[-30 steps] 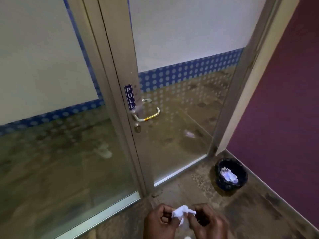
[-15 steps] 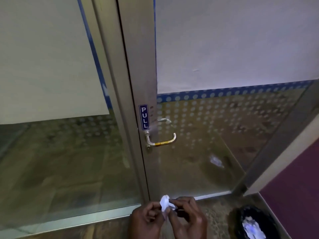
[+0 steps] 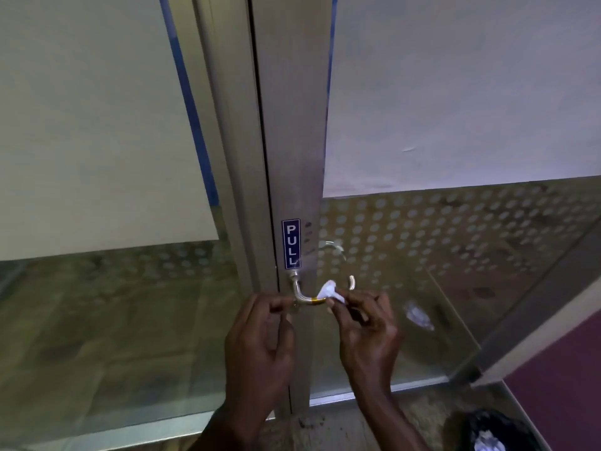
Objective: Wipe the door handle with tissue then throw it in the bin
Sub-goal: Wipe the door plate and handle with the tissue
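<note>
A curved silver door handle [image 3: 300, 293] with a gold band sticks out of the metal door frame just under a blue PULL sticker [image 3: 291, 244]. My right hand [image 3: 364, 323] pinches a crumpled white tissue [image 3: 330, 291] and presses it on the handle's middle bar. My left hand [image 3: 260, 340] is raised beside the handle's left end, thumb and forefinger close together at the bar; whether they touch it I cannot tell. The black bin [image 3: 487, 431] with white tissue inside stands on the floor at the bottom right.
The glass door [image 3: 422, 255] has frosted film above and a dotted band below. A fixed glass panel [image 3: 97, 222] lies to the left. A purple wall [image 3: 566, 379] closes the right side. The handle's mirror image shows in the glass.
I have stepped closer to the door. Both hands rose from waist height to the handle, and the tissue passed from both hands into the right hand alone.
</note>
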Demonstrator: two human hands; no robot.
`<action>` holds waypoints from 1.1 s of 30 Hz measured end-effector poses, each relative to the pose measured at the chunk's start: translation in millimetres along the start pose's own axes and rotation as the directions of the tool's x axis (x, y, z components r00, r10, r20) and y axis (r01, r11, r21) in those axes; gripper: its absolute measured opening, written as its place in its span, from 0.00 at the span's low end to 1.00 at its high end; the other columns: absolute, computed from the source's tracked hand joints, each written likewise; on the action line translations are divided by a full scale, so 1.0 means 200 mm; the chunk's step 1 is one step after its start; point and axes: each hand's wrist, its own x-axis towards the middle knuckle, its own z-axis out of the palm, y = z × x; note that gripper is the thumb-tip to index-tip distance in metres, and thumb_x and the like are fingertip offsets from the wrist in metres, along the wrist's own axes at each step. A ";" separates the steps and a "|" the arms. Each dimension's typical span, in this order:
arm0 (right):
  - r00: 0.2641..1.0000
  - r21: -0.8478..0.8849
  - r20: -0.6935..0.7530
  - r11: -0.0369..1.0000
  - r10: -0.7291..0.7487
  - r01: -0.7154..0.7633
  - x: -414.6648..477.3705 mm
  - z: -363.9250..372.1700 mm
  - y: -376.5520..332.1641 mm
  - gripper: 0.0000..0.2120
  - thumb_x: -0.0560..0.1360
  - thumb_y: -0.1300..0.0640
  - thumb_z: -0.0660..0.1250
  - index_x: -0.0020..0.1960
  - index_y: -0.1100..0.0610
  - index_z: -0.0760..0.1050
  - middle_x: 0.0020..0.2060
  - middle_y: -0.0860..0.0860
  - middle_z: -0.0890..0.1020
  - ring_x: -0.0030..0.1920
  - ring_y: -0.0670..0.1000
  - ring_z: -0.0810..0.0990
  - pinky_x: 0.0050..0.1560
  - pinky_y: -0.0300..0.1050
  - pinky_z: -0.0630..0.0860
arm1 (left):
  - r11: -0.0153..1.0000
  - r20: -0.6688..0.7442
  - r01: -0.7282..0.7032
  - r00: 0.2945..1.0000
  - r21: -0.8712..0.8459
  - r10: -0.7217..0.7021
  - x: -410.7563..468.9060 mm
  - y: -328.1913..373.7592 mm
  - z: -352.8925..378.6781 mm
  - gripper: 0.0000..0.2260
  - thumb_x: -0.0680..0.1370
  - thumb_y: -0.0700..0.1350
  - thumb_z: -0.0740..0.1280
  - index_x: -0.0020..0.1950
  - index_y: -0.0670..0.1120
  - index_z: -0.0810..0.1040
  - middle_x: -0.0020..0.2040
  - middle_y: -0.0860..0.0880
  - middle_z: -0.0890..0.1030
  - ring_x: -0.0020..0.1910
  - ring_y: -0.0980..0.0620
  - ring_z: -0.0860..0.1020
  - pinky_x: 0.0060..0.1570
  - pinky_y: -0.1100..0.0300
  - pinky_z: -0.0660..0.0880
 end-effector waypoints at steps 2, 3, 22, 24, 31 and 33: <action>0.997 -0.008 0.007 0.997 -0.073 0.073 0.14 0.05 -0.04 0.17 0.73 0.69 0.81 0.54 0.49 0.89 0.46 0.50 0.83 0.46 0.45 0.86 0.47 0.39 0.85 | 0.947 -0.066 -0.264 0.958 0.183 0.280 0.13 -0.01 -0.02 0.11 0.79 0.37 0.69 0.59 0.43 0.86 0.59 0.48 0.86 0.60 0.48 0.84 0.63 0.55 0.80; 0.992 -0.069 -0.055 0.991 -0.114 0.111 0.21 0.20 -0.06 0.16 0.73 0.69 0.80 0.56 0.52 0.89 0.47 0.51 0.82 0.46 0.44 0.85 0.47 0.40 0.85 | 0.907 -0.077 -0.374 0.916 0.193 0.394 0.29 -0.13 -0.04 0.12 0.79 0.37 0.70 0.61 0.39 0.86 0.64 0.44 0.86 0.65 0.45 0.83 0.69 0.52 0.79; 0.937 -0.372 -0.170 0.900 -0.306 0.227 0.28 0.59 0.07 0.11 0.72 0.75 0.76 0.51 0.63 0.88 0.49 0.54 0.84 0.48 0.49 0.86 0.44 0.51 0.86 | 0.683 0.104 -0.553 0.807 0.477 0.581 0.74 -0.49 0.05 0.48 0.79 0.48 0.73 0.91 0.43 0.48 0.92 0.40 0.43 0.92 0.37 0.42 0.91 0.44 0.43; 0.932 -0.337 -0.201 0.915 -0.300 0.222 0.33 0.58 0.02 0.13 0.72 0.76 0.76 0.51 0.63 0.88 0.48 0.53 0.84 0.48 0.45 0.85 0.46 0.44 0.86 | 0.670 0.101 -0.542 0.810 0.507 0.578 0.74 -0.51 0.07 0.48 0.80 0.52 0.72 0.92 0.44 0.47 0.92 0.40 0.42 0.92 0.37 0.42 0.91 0.45 0.43; 0.918 -0.292 -0.153 0.904 -0.366 0.312 0.42 0.55 -0.06 0.10 0.73 0.75 0.77 0.50 0.64 0.88 0.47 0.54 0.85 0.47 0.48 0.85 0.45 0.43 0.84 | 0.628 0.072 -0.481 0.825 0.612 0.561 0.74 -0.52 0.12 0.45 0.83 0.58 0.69 0.91 0.44 0.49 0.92 0.40 0.43 0.92 0.37 0.42 0.91 0.45 0.43; 0.939 -0.320 -0.098 0.904 -0.331 0.285 0.38 0.53 0.00 0.09 0.72 0.75 0.78 0.48 0.64 0.88 0.46 0.53 0.85 0.45 0.48 0.85 0.43 0.46 0.85 | 0.626 0.068 -0.470 0.829 0.622 0.555 0.74 -0.52 0.13 0.45 0.83 0.57 0.69 0.91 0.44 0.49 0.92 0.39 0.43 0.92 0.37 0.42 0.91 0.45 0.42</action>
